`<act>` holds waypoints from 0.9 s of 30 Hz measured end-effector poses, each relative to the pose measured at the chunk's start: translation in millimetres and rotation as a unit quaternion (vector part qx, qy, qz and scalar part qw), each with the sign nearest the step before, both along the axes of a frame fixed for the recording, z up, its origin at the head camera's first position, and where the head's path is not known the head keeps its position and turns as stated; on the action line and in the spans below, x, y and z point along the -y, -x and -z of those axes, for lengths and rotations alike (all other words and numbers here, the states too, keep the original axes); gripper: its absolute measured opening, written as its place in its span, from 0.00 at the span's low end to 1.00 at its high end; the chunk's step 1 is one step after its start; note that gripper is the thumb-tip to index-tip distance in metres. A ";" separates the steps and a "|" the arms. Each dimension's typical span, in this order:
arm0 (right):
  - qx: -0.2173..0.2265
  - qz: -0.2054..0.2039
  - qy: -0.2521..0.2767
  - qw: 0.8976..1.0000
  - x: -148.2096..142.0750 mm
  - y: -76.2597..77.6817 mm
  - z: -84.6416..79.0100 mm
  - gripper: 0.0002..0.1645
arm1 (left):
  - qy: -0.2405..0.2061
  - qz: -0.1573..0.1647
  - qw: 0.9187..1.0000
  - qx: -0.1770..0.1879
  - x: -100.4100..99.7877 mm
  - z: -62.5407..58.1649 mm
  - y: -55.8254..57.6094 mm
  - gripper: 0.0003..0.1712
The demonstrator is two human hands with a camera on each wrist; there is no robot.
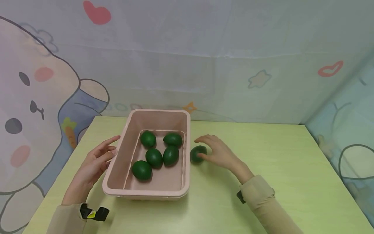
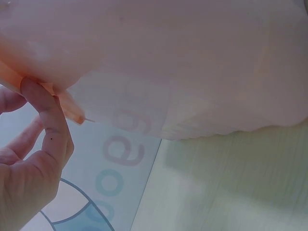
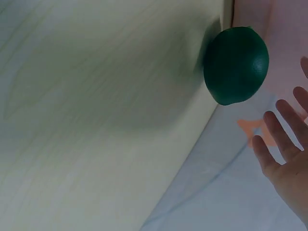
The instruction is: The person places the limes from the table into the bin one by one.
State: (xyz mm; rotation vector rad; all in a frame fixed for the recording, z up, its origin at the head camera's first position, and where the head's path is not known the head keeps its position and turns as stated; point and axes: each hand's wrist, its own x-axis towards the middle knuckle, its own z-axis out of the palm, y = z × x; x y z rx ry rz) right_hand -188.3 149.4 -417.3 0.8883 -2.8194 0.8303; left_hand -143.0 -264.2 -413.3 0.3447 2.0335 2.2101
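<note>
A pale pink plastic bin stands on the table with several dark green limes lying on its floor. At its left side is my left hand, with bent fingers and fingertips right at the outer rim. In the left wrist view, a finger of that hand meets the rim's lip beside the bin's wall. Another lime sits just outside the bin's right wall. My right hand hovers around this lime, its thumb overlapping it. From the right wrist, the fingers appear spread and apart from the lime.
The light yellow-green table extends to the right of the bin. Behind it hangs a pale curtain printed with hearts, stars and a cartoon animal. Both wrists carry small black cameras, the left one below the bin's near left corner.
</note>
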 end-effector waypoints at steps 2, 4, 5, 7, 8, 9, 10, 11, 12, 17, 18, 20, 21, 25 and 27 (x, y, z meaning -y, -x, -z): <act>0.010 -0.007 -0.009 1.000 0.4 1.8 3.5 0.31 | 0.002 0.000 1.000 0.000 -0.1 -0.1 0.0 0.27; 0.016 -0.012 -0.016 1.000 1.2 3.4 7.1 0.34 | 0.003 -0.001 1.000 0.000 -0.1 -0.3 -0.1 0.27; 0.018 -0.013 -0.020 1.000 1.6 4.2 8.8 0.35 | 0.003 0.000 1.000 0.000 -0.2 -0.4 -0.1 0.27; 0.022 -0.015 -0.024 0.999 2.3 5.5 11.6 0.36 | 0.002 0.000 1.000 0.000 -0.4 -0.6 -0.1 0.27; 0.025 -0.014 -0.026 0.999 2.6 6.1 12.9 0.37 | 0.002 0.000 1.000 0.000 -0.5 -0.7 -0.1 0.27; 0.030 -0.013 -0.026 0.999 3.0 6.6 13.9 0.38 | 0.002 0.000 1.000 0.000 -0.6 -0.8 -0.2 0.27; 0.035 -0.013 -0.025 0.999 3.3 7.0 14.7 0.38 | 0.002 -0.001 1.000 0.000 -0.7 -0.9 -0.2 0.27; 0.042 -0.014 -0.025 0.999 3.6 7.5 15.2 0.39 | 0.003 -0.001 1.000 0.000 -0.7 -1.1 -0.3 0.27; 0.048 -0.014 -0.025 0.998 3.9 8.0 15.7 0.40 | 0.003 -0.001 1.000 0.000 -0.8 -1.2 -0.3 0.27; 0.071 -0.013 -0.036 0.997 5.1 10.6 18.8 0.43 | 0.005 -0.002 1.000 -0.001 -0.6 -1.2 -0.4 0.27; 0.073 -0.012 -0.039 0.997 5.1 11.3 19.7 0.43 | 0.005 -0.001 1.000 -0.001 -0.6 -1.1 -0.3 0.27; 0.075 -0.012 -0.042 0.996 5.2 12.8 21.7 0.43 | 0.007 -0.002 1.000 -0.002 -0.5 -1.0 -0.1 0.27; 0.076 -0.013 -0.042 0.996 5.2 13.4 22.7 0.43 | 0.007 -0.002 1.000 -0.002 -0.4 -0.9 0.1 0.27; 0.079 -0.017 -0.043 0.996 6.6 14.7 26.3 0.42 | 0.006 -0.002 1.000 -0.002 -0.3 -0.9 -0.1 0.27; 0.080 -0.018 -0.043 0.996 7.2 14.9 28.4 0.42 | 0.003 0.000 1.000 -0.003 -0.4 -0.9 -0.3 0.27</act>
